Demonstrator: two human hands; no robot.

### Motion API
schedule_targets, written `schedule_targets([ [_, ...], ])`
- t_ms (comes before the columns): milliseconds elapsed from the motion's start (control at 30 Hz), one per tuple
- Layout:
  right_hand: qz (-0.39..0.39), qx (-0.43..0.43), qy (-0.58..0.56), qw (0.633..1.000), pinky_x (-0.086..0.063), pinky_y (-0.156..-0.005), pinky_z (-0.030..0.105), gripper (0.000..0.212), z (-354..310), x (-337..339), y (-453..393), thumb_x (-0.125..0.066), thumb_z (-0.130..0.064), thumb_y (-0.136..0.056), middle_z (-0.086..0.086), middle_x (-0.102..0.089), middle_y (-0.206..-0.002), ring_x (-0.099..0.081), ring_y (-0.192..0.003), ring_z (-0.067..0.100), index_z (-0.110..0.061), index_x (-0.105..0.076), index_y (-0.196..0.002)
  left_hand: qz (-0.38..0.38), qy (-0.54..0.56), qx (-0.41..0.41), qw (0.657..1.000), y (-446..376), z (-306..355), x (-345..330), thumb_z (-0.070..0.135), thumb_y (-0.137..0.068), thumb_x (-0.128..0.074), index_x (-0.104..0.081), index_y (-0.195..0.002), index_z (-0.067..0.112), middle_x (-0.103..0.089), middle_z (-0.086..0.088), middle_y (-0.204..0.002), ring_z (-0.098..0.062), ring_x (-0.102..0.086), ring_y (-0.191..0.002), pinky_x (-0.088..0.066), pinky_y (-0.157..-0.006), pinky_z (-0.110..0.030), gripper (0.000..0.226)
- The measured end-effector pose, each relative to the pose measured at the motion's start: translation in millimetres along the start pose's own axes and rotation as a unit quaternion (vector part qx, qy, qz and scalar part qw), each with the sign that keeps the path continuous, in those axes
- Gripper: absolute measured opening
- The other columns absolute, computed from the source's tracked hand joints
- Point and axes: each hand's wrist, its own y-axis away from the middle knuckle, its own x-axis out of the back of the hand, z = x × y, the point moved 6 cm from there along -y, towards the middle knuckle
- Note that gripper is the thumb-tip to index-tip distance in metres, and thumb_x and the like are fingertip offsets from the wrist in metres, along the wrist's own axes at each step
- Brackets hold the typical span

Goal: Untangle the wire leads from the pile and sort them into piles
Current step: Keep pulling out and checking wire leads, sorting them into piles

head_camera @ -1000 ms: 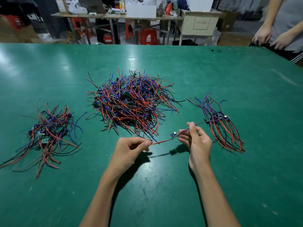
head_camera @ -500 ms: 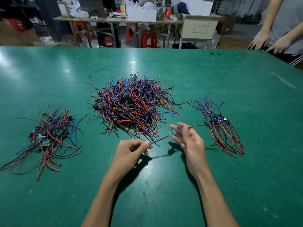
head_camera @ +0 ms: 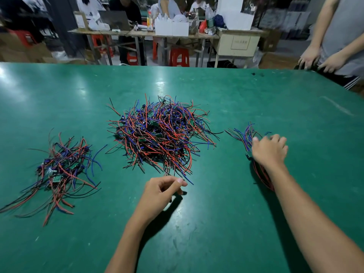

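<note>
The wire lead stretched between the hands earlier is no longer held: the right hand (head_camera: 269, 150) is laid flat-fingered on the right pile (head_camera: 248, 135), the left hand (head_camera: 160, 193) loosely curled, empty. No writing can be read.

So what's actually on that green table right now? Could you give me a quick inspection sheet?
Surface: green table, scuffed, with glare spots.
Job's things: big tangled pile of red, blue and black leads in the middle; left pile, smaller; right pile, laid more in line, partly under a hand.
Clutter: nothing seen on the table apart from the wires.
Hands: right hand rests on the right pile, fingers fairly straight; left hand hangs loosely curled near the big pile, holding nothing visible.
Cables: only the wire leads themselves.
Surroundings: a bystander at the far right corner; workbenches, red stools and boxes behind.
</note>
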Motion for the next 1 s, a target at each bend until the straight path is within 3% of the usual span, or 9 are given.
schedule_targets([
  [100, -0.033, -0.008, 0.085, 0.996, -0.018, -0.117, 0.048, 0.067, 7.5, -25.9, 8.9, -0.035, -0.043, -0.106, 0.027, -0.016, -0.162, -0.017, -0.147, 0.038, -0.004, -0.021, -0.158, 0.007, 0.0, -0.001, 1.0, -2.0, -2.5, 2.1, 0.027, -0.098, -0.064, -0.081, -0.089, 0.022, -0.074, -0.007, -0.073, -0.008, -0.063, -0.064, -0.045, -0.059, -0.02, 0.02],
  [133, 0.0, 0.008, 0.079, 0.997, -0.019, -0.116, 0.05, 0.067, 0.9, -23.3, 10.2, -0.04, -0.042, -0.105, 0.027, -0.016, -0.163, -0.019, -0.147, 0.039, -0.005, -0.022, -0.158, 0.01, -0.002, -0.004, 1.0, -2.8, -2.7, 2.5, 0.027, -0.098, -0.063, -0.081, -0.089, 0.022, -0.074, -0.006, -0.073, -0.007, -0.063, -0.063, -0.044, -0.059, -0.02, 0.021],
  [233, 0.066, 0.171, 0.015, 0.983, -0.035, -0.103, 0.047, 0.049, -44.6, -14.3, 20.0, -0.055, -0.032, -0.1, 0.019, -0.049, -0.145, -0.042, -0.129, 0.038, -0.016, -0.048, -0.146, 0.016, -0.006, -0.007, 1.0, -4.3, -3.1, 2.7, 0.026, -0.099, -0.063, -0.081, -0.088, 0.021, -0.074, -0.006, -0.072, -0.007, -0.065, -0.063, -0.044, -0.059, -0.019, 0.021],
  [300, 0.0, 0.302, -0.033, 0.953, -0.037, -0.102, 0.041, 0.039, -83.9, -24.3, 41.8, -0.056, -0.029, -0.1, 0.008, -0.058, -0.135, -0.047, -0.125, 0.03, -0.026, -0.058, -0.139, 0.02, -0.003, -0.006, 1.0, -4.5, -3.7, 3.5, 0.026, -0.099, -0.063, -0.081, -0.087, 0.021, -0.074, -0.006, -0.072, -0.011, -0.068, -0.066, -0.045, -0.059, -0.019, 0.022],
  [367, -0.066, 0.356, -0.05, 0.931, -0.036, -0.104, 0.038, 0.038, -111.9, -42.4, 69.1, -0.054, -0.033, -0.102, 0.001, -0.057, -0.135, -0.046, -0.126, 0.023, -0.029, -0.057, -0.14, 0.025, 0.006, -0.007, 1.0, -4.3, -3.6, 4.5, 0.025, -0.099, -0.063, -0.081, -0.086, 0.021, -0.074, -0.007, -0.072, -0.009, -0.068, -0.064, -0.045, -0.058, -0.015, 0.022],
  [600, -0.019, 0.291, -0.14, 0.946, -0.04, -0.086, 0.035, 0.018, -115.7, -73.9, 103.4, -0.061, -0.034, -0.099, -0.001, -0.062, -0.101, -0.053, -0.106, 0.023, -0.019, -0.069, -0.107, 0.046, 0.037, -0.014, 0.998, -1.5, -1.9, 6.7, 0.016, -0.1, -0.06, -0.08, -0.086, 0.014, -0.071, -0.007, -0.067, -0.006, -0.063, -0.054, -0.042, -0.054, -0.011, 0.025],
  [767, -0.011, 0.322, -0.145, 0.936, -0.048, -0.082, 0.038, 0.035, -125.2, -69.3, 107.0, -0.057, -0.04, -0.1, -0.001, -0.051, -0.104, -0.049, -0.102, 0.02, -0.028, -0.059, -0.133, 0.05, 0.0, -0.02, 0.999, -1.0, -1.6, 4.4, 0.022, -0.099, -0.063, -0.081, -0.084, 0.022, -0.071, -0.003, -0.066, -0.004, -0.054, -0.054, -0.041, -0.054, -0.018, 0.024],
  [900, 0.024, 0.348, -0.144, 0.926, -0.047, -0.076, 0.036, 0.015, -127.0, -65.9, 110.7, -0.064, -0.037, -0.097, -0.001, -0.048, -0.102, -0.048, -0.097, 0.019, -0.026, -0.07, -0.106, 0.06, -0.001, -0.024, 0.998, -2.0, 0.2, 6.3, 0.02, -0.099, -0.063, -0.08, -0.085, 0.019, -0.072, -0.003, -0.066, 0.0, -0.056, -0.051, -0.04, -0.052, -0.015, 0.023],
  [1000, 0.025, 0.343, -0.173, 0.923, -0.042, -0.084, 0.039, 0.01, -118.2, -60.9, 116.6, -0.063, -0.028, -0.098, -0.001, -0.054, -0.106, -0.051, -0.101, 0.022, -0.019, -0.068, -0.1, 0.066, 0.003, -0.019, 0.998, -2.7, 1.6, 4.9, 0.018, -0.099, -0.062, -0.08, -0.086, 0.017, -0.071, -0.003, -0.065, 0.0, -0.054, -0.05, -0.037, -0.049, -0.015, 0.022],
])
